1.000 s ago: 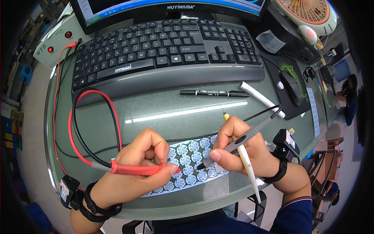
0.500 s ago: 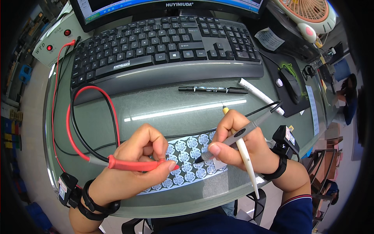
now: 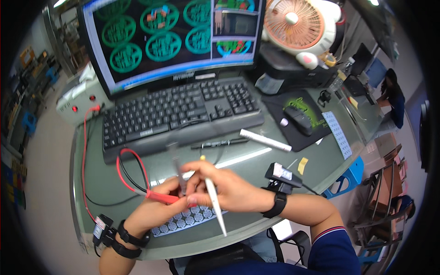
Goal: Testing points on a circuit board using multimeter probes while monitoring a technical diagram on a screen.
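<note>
My left hand (image 3: 153,211) is closed around a red test probe (image 3: 161,197), whose tip points right toward my other hand. My right hand (image 3: 231,189) meets the left fingertips, its fingers curled. It grips a blurred grey test probe (image 3: 176,160) standing nearly upright, and also a white pen-like stick (image 3: 214,201) slanting down toward the desk edge. Under both hands lies a sheet of round circuit boards (image 3: 176,224), partly covered by them. The probe tips are hidden or smeared between the fingers.
Behind the hands are a black keyboard (image 3: 183,110), a black marker (image 3: 219,144), a white marker (image 3: 265,140) and a monitor (image 3: 174,50) showing green round boards. A mouse (image 3: 298,120) and an orange fan (image 3: 293,23) are at right. Red and black leads (image 3: 121,169) loop at left.
My right hand has moved left to meet my left hand, and the grey probe has swung from slanted to nearly upright. The view has tilted up, bringing more of the monitor in.
</note>
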`<state>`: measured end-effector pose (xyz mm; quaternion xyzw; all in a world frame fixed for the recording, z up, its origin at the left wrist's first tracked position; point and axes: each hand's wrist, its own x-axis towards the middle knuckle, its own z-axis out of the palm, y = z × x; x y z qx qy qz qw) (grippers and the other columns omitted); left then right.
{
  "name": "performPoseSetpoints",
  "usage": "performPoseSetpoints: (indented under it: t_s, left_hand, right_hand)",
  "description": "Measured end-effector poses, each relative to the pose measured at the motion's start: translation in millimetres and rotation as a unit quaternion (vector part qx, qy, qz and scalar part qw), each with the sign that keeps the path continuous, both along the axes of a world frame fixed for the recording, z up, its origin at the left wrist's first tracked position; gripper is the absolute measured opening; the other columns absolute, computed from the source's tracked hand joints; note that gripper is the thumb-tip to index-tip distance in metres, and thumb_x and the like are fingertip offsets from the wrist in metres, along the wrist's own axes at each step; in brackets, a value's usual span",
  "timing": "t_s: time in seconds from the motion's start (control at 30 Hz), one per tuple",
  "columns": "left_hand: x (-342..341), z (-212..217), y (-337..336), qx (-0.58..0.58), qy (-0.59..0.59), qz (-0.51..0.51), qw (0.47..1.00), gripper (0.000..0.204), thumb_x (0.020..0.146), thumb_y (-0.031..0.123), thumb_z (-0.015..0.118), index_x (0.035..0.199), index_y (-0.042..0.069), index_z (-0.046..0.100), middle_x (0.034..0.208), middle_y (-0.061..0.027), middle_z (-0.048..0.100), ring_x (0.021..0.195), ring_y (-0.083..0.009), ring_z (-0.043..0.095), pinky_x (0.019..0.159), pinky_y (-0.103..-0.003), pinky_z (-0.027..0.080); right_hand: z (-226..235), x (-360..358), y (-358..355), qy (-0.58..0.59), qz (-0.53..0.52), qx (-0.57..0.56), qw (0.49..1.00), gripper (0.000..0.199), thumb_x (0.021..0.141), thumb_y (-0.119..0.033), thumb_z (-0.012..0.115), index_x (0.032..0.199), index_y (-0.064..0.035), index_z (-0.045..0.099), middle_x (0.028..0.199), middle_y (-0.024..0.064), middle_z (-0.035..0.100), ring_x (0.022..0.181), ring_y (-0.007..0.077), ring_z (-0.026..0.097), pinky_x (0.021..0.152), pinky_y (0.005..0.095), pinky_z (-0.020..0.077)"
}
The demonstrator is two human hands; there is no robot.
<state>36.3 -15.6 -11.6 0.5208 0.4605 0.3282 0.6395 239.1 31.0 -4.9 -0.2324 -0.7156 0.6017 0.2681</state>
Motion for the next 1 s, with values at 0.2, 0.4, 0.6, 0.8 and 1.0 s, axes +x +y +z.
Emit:
performPoseSetpoints:
  t_s: [0.2,0.4,0.6,0.8,1.0]
  left_hand:
    - [-8.3,-15.8,-8.9,0.02,0.023,-0.01,0.999,0.016,0.091,0.016,0.063,0.099,0.003,0.059,0.09,-0.003,0.063,0.076,-0.008,0.061,0.067,-0.023,0.05]
    - [-5.5,-17.4,-8.9,0.018,0.025,-0.014,0.999,0.02,0.09,0.021,0.065,0.1,0.004,0.06,0.084,-0.0006,0.063,0.074,-0.0078,0.061,0.067,-0.023,0.049]
    - [-3.9,-7.8,-5.1,0.031,0.011,-0.017,0.999,0.017,0.09,0.017,0.063,0.098,0.003,0.059,0.084,-0.0016,0.062,0.073,-0.0079,0.061,0.067,-0.023,0.049]
    - [-9.0,-13.0,-2.6,0.053,0.026,-0.021,0.998,0.017,0.09,0.017,0.063,0.099,0.003,0.059,0.085,-0.0024,0.063,0.073,-0.0082,0.062,0.067,-0.023,0.05]
    - [-7.0,-15.0,-5.8,0.036,0.015,-0.021,0.999,0.019,0.09,0.02,0.064,0.101,0.004,0.06,0.085,-0.0013,0.063,0.072,-0.0086,0.061,0.067,-0.023,0.049]
  right_hand:
    - [21.0,33.0,5.9,-0.082,0.05,0.113,0.989,0.023,0.098,-0.026,0.055,0.101,-0.0039,0.058,0.086,0.0073,0.066,0.073,0.0178,0.066,0.063,0.0293,0.0511]
    - [15.8,73.4,77.9,-0.051,-0.205,0.129,0.969,0.024,0.101,-0.027,0.049,0.107,-0.0053,0.058,0.082,0.0077,0.069,0.063,0.0117,0.064,0.057,0.0251,0.0497]
    - [20.6,76.0,133.9,-0.042,-0.251,0.271,0.928,0.015,0.099,-0.015,0.049,0.104,-0.0036,0.058,0.093,0.0105,0.068,0.081,0.0191,0.066,0.072,0.0315,0.0519]
    - [8.6,52.9,178.8,-0.182,-0.246,0.414,0.857,0.011,0.092,-0.015,0.055,0.099,-0.0094,0.062,0.093,0.013,0.065,0.092,0.0338,0.061,0.077,0.0415,0.0488]
    - [11.4,29.7,178.7,-0.245,-0.197,0.45,0.836,0.012,0.09,-0.013,0.051,0.097,-0.0105,0.06,0.09,0.012,0.065,0.089,0.0333,0.06,0.076,0.0428,0.0476]
